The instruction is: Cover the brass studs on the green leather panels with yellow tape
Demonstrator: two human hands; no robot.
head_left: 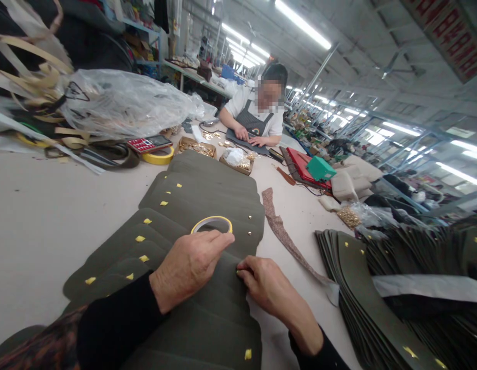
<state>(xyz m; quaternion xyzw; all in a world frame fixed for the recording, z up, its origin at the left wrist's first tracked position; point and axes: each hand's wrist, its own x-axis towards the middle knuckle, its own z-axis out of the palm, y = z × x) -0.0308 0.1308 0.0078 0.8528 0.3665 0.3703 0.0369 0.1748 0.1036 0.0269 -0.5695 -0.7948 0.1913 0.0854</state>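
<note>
My left hand is closed on a roll of yellow tape, which stands up above its fingers. Beneath both hands lie overlapping dark green panels, fanned out over the table. Small yellow tape pieces dot their left side, and two small metal studs show near the right edge. Thumb and forefinger of my right hand are pinched together at the right edge of a panel. A speck of yellow tape shows at those fingertips, mostly hidden.
Across the table a person works on a dark piece. Boxes of gold metal parts and another yellow tape roll lie ahead. At right are stacked green panels, a brown strip and a green box.
</note>
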